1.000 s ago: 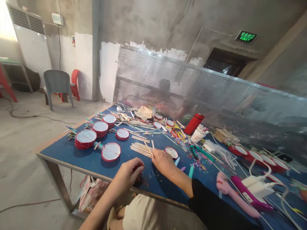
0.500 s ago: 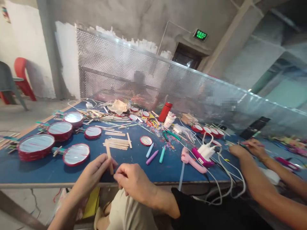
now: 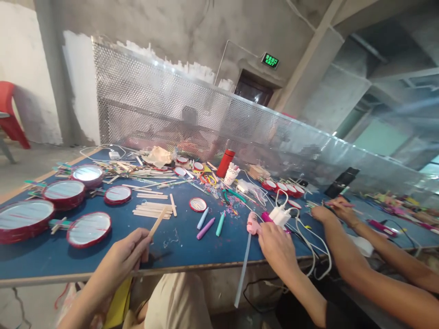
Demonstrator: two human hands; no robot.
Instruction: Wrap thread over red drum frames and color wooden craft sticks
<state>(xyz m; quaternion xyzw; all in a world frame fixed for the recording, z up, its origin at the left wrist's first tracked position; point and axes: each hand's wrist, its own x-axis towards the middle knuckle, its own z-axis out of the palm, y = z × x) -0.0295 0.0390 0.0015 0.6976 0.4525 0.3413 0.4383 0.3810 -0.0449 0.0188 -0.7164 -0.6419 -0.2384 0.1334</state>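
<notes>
My left hand [image 3: 126, 250] pinches a wooden craft stick [image 3: 158, 222] near the table's front edge, its free end tilted up to the right. Out to the right, my right hand [image 3: 278, 246] is closed around the handle of a pink hot glue gun [image 3: 253, 222]. A long translucent glue stick [image 3: 243, 274] hangs out of the gun past the table edge. Loose craft sticks [image 3: 151, 210] lie side by side beyond my left hand. Between my hands are blue, purple [image 3: 206, 228] and green marker-like tubes, with a small red-rimmed disc [image 3: 198, 204] behind them.
Red-rimmed round pieces with stick handles [image 3: 89, 229] are spread at the left. A red bottle [image 3: 225, 163], a white cup [image 3: 232, 173] and thread scraps lie farther back. White chargers [image 3: 279, 214] trail cables on the right, beside a co-worker's arms [image 3: 343, 242]. A perforated metal screen [image 3: 154, 100] stands behind.
My right hand has left my left hand, moved right and closed on the glue gun. The stick in my left hand has tipped to the right. The view has shifted right.
</notes>
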